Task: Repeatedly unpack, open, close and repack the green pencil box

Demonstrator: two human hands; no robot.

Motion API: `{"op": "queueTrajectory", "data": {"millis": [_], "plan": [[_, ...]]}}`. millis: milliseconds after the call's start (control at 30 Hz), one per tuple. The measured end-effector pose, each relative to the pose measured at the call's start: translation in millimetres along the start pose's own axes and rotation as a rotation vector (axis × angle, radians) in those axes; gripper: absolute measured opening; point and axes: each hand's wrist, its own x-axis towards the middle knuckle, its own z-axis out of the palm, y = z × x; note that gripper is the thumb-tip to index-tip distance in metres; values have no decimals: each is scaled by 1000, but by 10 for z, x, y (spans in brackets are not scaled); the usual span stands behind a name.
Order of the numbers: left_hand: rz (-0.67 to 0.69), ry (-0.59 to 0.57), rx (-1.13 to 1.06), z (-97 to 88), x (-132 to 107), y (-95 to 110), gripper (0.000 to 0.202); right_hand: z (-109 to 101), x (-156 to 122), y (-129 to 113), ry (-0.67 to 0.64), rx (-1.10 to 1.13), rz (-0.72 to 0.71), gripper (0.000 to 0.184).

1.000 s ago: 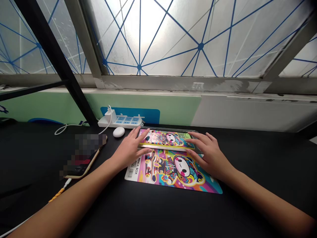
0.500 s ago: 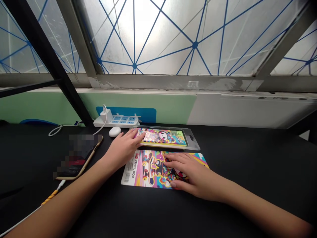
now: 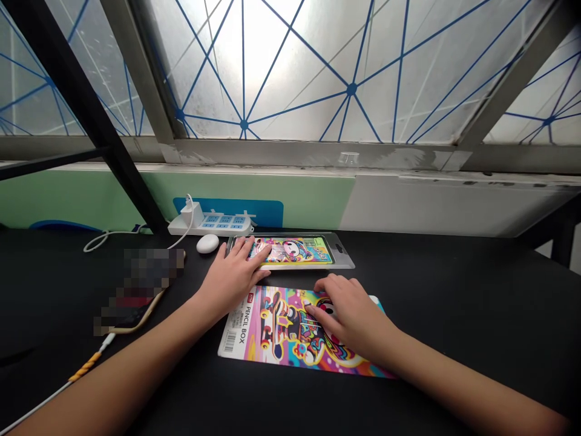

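Note:
A colourful pencil box (image 3: 295, 250) lies in a clear plastic blister tray (image 3: 341, 261) at the back of the black table. My left hand (image 3: 231, 275) rests on the box's left end with fingers stretched flat. Nearer to me lies a bright printed card (image 3: 276, 330) marked "PENCIL BOX", showing a cartoon skater. My right hand (image 3: 351, 315) lies palm down on the card's right half, fingers extended and slightly curled, holding nothing.
A phone (image 3: 136, 290) with a cable lies at the left. A white earbud case (image 3: 207, 243) and a white power strip (image 3: 211, 224) sit by the green wall panel. A black slanted post (image 3: 91, 115) rises at the left. The table edge drops off at far right.
My right hand left the pencil box's right end and came down onto the printed card. The card has slid a little toward me. My left hand stayed on the box.

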Motion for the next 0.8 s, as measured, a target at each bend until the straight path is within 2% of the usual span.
{"op": "queueTrajectory", "data": {"millis": [267, 400, 467, 533, 633, 733, 800], "plan": [[75, -32, -76, 3, 3, -210, 53, -19, -27, 31, 49, 51, -35, 20], [71, -62, -94, -1, -28, -250, 52, -167, -85, 2, 44, 128, -30, 24], [85, -72, -126, -5, -52, -273, 52, -302, -72, 83, 59, 146, 0, 30], [104, -81, -161, -27, -77, -298, 51, -459, -20, 292, 61, 147, 103, 37], [143, -94, -165, -108, -114, -311, 51, -665, 85, 808, 10, 127, 305, 49], [180, -84, -148, -206, -139, -246, 68, -749, 147, 1292, -30, 110, 382, 53], [183, -49, -163, -235, -142, -156, 76, -726, 166, 1447, -47, 141, 387, 50]]}}
